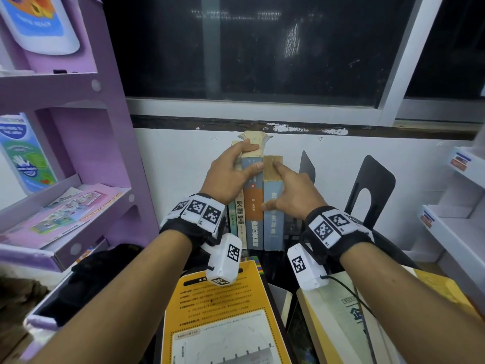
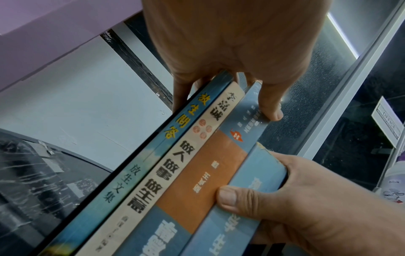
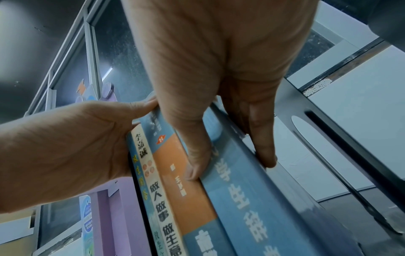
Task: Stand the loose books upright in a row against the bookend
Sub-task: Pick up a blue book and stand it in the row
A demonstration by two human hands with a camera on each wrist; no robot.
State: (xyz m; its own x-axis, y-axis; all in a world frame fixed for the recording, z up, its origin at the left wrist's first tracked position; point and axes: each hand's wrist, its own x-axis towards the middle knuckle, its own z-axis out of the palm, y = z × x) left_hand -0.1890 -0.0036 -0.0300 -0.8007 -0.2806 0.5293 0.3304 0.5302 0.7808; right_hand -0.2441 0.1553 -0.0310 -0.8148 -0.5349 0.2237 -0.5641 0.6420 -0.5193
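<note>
Several books stand upright in a row against the white wall: a thin blue-green one (image 2: 140, 173), a cream one (image 2: 166, 166), a blue-and-orange one (image 1: 253, 206) and a thick light-blue one (image 1: 273, 224). My left hand (image 1: 252, 157) grips the tops of the left books, fingers over the page edges and thumb on the blue-and-orange spine. My right hand (image 1: 273, 187) holds the thick light-blue book (image 3: 252, 199), thumb at the spine's left edge, fingers down its right side. A black metal bookend (image 1: 307, 166) stands just right of that book.
A second black bookend (image 1: 372, 185) stands further right. A yellow book (image 1: 217, 311) and a pale book (image 1: 338, 311) lie flat in front of the row. A purple shelf unit (image 1: 78, 153) is on the left, white trays (image 1: 456, 227) on the right.
</note>
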